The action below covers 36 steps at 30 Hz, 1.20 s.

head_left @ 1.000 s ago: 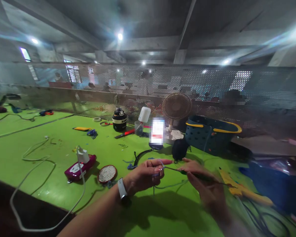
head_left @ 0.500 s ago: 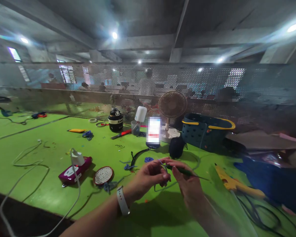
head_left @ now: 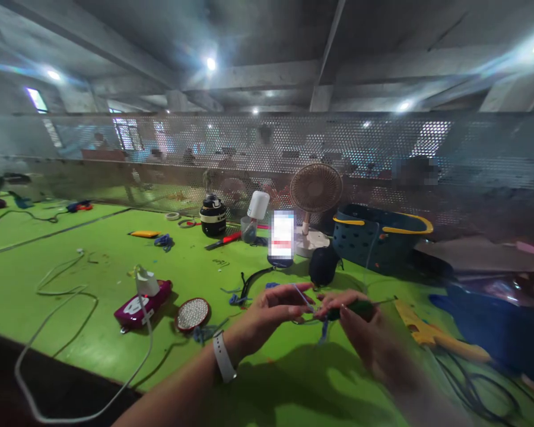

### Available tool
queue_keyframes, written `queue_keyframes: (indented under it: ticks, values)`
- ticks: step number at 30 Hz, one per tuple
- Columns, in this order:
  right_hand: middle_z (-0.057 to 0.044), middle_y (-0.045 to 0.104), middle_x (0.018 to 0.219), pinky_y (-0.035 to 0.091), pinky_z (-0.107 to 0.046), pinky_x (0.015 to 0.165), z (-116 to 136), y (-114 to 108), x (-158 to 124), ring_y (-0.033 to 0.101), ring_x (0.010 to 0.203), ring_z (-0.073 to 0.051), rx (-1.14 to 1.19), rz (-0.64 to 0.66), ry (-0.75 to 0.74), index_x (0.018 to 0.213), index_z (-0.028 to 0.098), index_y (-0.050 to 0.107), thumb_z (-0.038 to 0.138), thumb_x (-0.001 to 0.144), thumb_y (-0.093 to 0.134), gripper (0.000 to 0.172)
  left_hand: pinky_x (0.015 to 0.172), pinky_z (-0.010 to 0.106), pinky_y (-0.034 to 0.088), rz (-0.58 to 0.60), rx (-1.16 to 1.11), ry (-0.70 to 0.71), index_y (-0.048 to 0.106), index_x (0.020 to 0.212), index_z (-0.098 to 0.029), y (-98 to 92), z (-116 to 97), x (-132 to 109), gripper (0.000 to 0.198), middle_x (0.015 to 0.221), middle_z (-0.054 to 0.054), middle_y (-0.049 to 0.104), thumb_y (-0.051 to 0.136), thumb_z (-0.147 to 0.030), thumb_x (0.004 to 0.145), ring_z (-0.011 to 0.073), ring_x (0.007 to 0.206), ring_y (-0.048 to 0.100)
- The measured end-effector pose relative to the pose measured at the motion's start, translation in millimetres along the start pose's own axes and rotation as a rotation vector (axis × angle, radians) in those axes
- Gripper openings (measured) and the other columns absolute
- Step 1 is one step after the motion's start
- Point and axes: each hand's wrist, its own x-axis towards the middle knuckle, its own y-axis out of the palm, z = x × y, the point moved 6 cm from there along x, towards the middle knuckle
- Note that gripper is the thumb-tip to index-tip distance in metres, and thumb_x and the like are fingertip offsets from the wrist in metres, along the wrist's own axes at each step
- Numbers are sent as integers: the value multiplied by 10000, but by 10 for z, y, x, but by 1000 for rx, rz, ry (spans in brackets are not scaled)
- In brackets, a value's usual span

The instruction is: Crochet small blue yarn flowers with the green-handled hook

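My left hand (head_left: 278,308), with a white watch on its wrist, is closed on pale blue yarn (head_left: 303,298). One strand runs taut over its raised index finger towards my other hand. My right hand (head_left: 367,329) grips a crochet hook with a green handle (head_left: 360,308), its thin metal back end pointing right. The hook's working tip is hidden among the fingers. A short strip of blue crochet work (head_left: 324,330) dangles between my hands, just above the green table (head_left: 249,403).
Beyond my hands stand a bright phone (head_left: 281,236), a small fan (head_left: 315,190) and a dark pouch (head_left: 323,267). A basket (head_left: 365,237) and a yellow glue gun (head_left: 431,335) are at right. Leftwards lie a pearl-covered disc (head_left: 193,314) and a maroon power strip (head_left: 137,308) with a white cable.
My right hand has moved right, away from the left, drawing the hook back. The strand over my left index finger now stretches between the hands, and the blue strip hangs in view.
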Motion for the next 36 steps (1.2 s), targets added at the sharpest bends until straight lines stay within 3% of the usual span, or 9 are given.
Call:
queue_keyframes:
  ticks: [2,5,10,14,17,24,28,33,36]
  values:
    - [-38,773,797,588,-343,742,-41,-34,-26,728,797,-221,-67,-27,-15,804,251,743,360,777,761,114,776,292,447,-12,-96,15,690,1183,-177,-8,-3,12,535,989,97,704,810,-222,663,186,887,629]
    - [-41,781,825,585,-327,734,-110,-46,-42,726,859,-228,-75,-90,-14,818,250,753,355,773,765,115,704,248,455,-40,-223,36,691,1176,-164,-17,-16,23,537,928,81,694,772,-154,645,173,859,635]
    - [-20,783,828,568,-267,675,-189,-68,-29,723,763,-181,-27,-187,-7,821,264,756,357,769,769,108,727,256,484,-54,-233,10,690,1167,-167,44,-34,-12,577,930,72,685,803,-146,602,165,842,632]
    - [-23,768,897,542,-342,862,-166,13,-63,705,896,-202,-255,-124,-113,865,272,750,307,821,722,63,732,294,506,-139,-107,-7,643,1223,-195,28,-1,-33,692,903,45,667,882,-171,574,146,794,622]
    - [-19,754,893,518,-375,911,-116,133,-106,696,910,-210,-314,-83,-175,854,282,749,313,824,719,53,671,267,500,-196,-65,-6,620,1244,-192,-12,19,-26,737,779,-10,639,896,-158,562,114,689,617]
    - [-6,740,885,465,-380,988,-118,158,-150,666,937,-205,-255,-198,-80,827,290,748,380,815,725,93,616,238,497,-181,-30,-21,568,1300,-134,-17,18,-4,764,707,14,700,885,-208,609,122,636,658]
    - [-7,729,954,492,-341,946,-163,126,-152,659,962,-191,-287,-130,-110,881,294,741,311,845,698,58,641,255,514,-173,-60,-17,534,1329,-122,-34,63,16,778,736,42,734,873,-212,635,133,636,679]
    - [-9,703,1008,527,-314,871,-178,109,-161,645,994,-183,-332,-97,-138,955,298,714,244,884,651,109,644,236,505,-175,-69,41,467,1393,-134,-53,56,27,806,713,26,728,844,-172,681,123,651,676]
    - [-5,710,1011,508,-334,895,-130,119,-149,632,1002,-183,-429,-72,-232,1007,310,709,185,867,666,191,656,235,508,-144,-65,58,453,1409,-156,-32,31,21,793,734,25,728,823,-155,707,123,672,680]
